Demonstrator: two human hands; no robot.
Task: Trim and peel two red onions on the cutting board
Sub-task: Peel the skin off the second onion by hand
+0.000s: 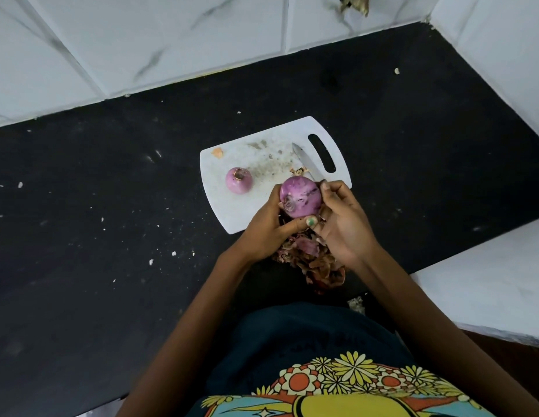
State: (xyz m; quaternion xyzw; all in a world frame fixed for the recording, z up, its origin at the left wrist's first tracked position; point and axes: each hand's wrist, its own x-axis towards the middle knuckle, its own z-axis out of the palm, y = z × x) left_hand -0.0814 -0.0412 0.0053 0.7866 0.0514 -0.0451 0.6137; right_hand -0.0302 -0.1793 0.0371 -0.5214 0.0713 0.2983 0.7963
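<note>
Both hands grasp one red onion (301, 197) just above the near edge of the cutting board (232, 218): left hand (269, 228) cupping it from below, right hand (342, 224) pinching at its far side. The second onion (239, 180) rests on the board, left of the hands. Risk: the smooth bulb may slip and roll off the worktop (111, 206). The knife (307, 161), just beyond the right fingertips, may be knocked. Peels (313, 260) lie beneath the hands. No legible writing is present.

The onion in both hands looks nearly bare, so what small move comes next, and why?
Probably pull off the last skin, then set the held onion on the cutting board by the smaller onion. Left hand and right hand both grip it above the peel pile; dark flecks remain.
</note>
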